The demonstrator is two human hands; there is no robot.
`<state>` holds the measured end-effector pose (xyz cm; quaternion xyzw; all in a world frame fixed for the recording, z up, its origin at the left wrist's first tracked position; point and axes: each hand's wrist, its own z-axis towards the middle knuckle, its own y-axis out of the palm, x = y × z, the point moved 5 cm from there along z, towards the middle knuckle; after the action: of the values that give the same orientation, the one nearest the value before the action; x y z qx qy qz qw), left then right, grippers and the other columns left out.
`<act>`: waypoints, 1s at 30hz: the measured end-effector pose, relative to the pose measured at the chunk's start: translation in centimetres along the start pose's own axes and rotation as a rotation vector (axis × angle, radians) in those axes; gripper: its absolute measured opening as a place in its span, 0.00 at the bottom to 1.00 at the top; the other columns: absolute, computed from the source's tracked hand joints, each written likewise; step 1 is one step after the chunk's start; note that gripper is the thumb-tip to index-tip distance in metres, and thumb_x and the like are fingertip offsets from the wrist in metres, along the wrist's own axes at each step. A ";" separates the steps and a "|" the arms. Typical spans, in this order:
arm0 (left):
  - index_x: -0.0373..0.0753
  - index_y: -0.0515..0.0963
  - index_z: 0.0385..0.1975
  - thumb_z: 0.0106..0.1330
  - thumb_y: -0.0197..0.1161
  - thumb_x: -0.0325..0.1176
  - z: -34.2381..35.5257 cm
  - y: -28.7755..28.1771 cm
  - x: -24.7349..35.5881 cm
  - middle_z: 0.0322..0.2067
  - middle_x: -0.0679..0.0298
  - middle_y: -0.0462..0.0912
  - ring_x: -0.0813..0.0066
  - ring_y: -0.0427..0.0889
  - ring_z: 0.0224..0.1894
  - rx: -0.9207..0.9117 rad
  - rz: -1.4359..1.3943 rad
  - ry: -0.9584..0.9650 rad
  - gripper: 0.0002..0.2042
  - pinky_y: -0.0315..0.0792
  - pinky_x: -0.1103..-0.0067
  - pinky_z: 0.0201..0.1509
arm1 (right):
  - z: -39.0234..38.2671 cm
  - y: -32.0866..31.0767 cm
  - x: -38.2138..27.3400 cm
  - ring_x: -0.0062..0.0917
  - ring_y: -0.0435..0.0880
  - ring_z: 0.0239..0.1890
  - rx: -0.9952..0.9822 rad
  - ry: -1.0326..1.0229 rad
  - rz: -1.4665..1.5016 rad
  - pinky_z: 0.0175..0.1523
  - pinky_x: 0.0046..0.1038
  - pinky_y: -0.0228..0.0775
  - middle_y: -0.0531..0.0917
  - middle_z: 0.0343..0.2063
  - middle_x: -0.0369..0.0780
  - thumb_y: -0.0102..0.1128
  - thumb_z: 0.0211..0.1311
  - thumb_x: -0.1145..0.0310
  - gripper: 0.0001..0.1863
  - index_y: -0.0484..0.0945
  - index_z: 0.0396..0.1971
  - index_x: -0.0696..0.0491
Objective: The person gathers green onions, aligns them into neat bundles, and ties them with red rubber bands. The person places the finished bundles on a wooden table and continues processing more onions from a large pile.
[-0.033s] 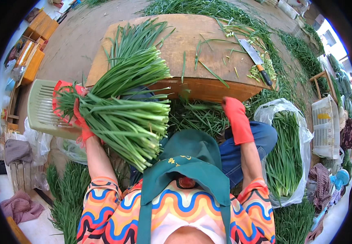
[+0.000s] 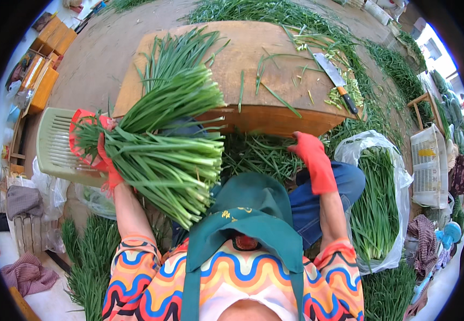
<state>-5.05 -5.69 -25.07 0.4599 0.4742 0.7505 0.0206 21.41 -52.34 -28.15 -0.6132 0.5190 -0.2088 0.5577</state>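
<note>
Bundle of green stalks point(image 2: 162, 166) is by the near-left side of the worktop point(image 2: 248, 48), leafy end clamped in your gloved left hand point(image 2: 107, 159), while your gloved right hand point(image 2: 314, 158), thumb and fingers apart, hovers near your right knee point(image 2: 348, 179).

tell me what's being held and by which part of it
A bunch of greens, by the left hand, its grip near their leafy tips. The right hand shows nothing held.

Red-gloved hands point(image 2: 312, 155), green stalks point(image 2: 162, 166) (paler at one end), teal apron point(image 2: 256, 200), wavy multicoloured sleeves point(image 2: 130, 273), orange-brown table point(image 2: 242, 48)
</note>
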 end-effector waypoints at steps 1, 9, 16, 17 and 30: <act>0.36 0.71 0.40 0.62 0.44 0.43 0.0 0.2 0.3 0.38 0.61 0.75 0.70 0.72 0.42 0.016 0.007 0.028 0.17 0.63 0.74 0.52 | -2.6 -2.2 -3.9 0.27 0.80 0.29 -0.037 -0.011 0.177 0.35 0.28 0.71 0.79 0.31 0.44 0.59 0.49 0.59 0.24 0.70 0.46 0.53; 0.37 0.69 0.37 0.58 0.49 0.39 -1.8 10.0 0.3 0.34 0.65 0.72 0.74 0.69 0.40 -0.291 -0.464 -0.202 0.13 0.60 0.78 0.51 | -3.2 -1.3 -11.3 0.20 0.76 0.19 -0.211 -0.093 1.048 0.25 0.22 0.70 0.78 0.21 0.39 0.53 0.55 0.66 0.10 0.74 0.32 0.57; 0.37 0.69 0.36 0.56 0.52 0.35 1.0 9.2 0.9 0.31 0.66 0.70 0.75 0.67 0.38 -0.396 -0.653 -0.184 0.11 0.60 0.79 0.49 | -1.3 -2.0 -16.6 0.20 0.78 0.23 -0.397 -0.269 1.137 0.24 0.19 0.67 0.79 0.27 0.39 0.54 0.55 0.61 0.20 0.68 0.44 0.57; 0.37 0.69 0.36 0.56 0.53 0.35 1.2 8.8 1.1 0.31 0.66 0.70 0.76 0.67 0.38 -0.403 -0.672 -0.178 0.11 0.60 0.80 0.48 | -1.5 -1.3 -17.2 0.19 0.76 0.18 -0.405 -0.217 1.137 0.22 0.20 0.65 0.79 0.23 0.37 0.52 0.56 0.61 0.17 0.71 0.39 0.58; 0.38 0.68 0.34 0.52 0.58 0.29 -0.3 10.2 -0.1 0.26 0.69 0.66 0.79 0.65 0.31 -0.361 -0.788 -0.184 0.10 0.60 0.83 0.41 | -3.0 -5.3 -6.3 0.34 0.74 0.45 0.273 -0.242 0.438 0.48 0.30 0.66 0.74 0.44 0.47 0.60 0.46 0.62 0.26 0.69 0.48 0.49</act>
<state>-1.09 -11.51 -17.72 0.2979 0.4709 0.7120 0.4272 18.64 -49.12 -20.45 -0.4265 0.5359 -0.0767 0.7246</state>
